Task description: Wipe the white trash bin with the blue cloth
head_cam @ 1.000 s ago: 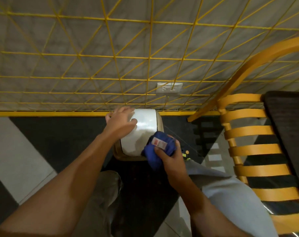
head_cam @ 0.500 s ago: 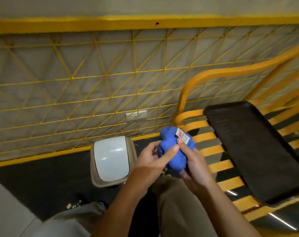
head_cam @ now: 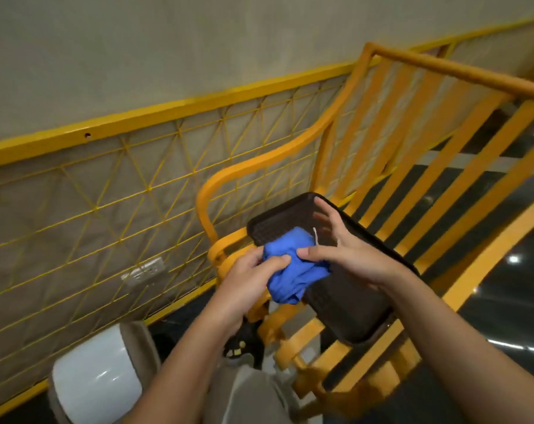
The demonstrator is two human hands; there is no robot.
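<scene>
While the left hand [head_cam: 247, 280] pinches the bunched blue cloth [head_cam: 290, 273] between curled fingers and thumb, the right hand [head_cam: 351, 255] has its four fingers splayed straight and wide. Only its thumb tip lies on the cloth, right beside the left thumb. Two hands, one cloth.

The cloth is held in the air above the near corner of one dark seat cushion [head_cam: 345, 304]. One white tag [head_cam: 315, 237] sticks up from it.

One white trash bin [head_cam: 97, 384], white lid on a taupe body, stands on the dark floor lower left by the wall, well apart from the cloth and both hands.

The cushion sits on one yellow slatted chair [head_cam: 428, 185]. One yellow wire grid [head_cam: 106, 209] runs along the wall, with one socket plate [head_cam: 145, 272] behind it.
</scene>
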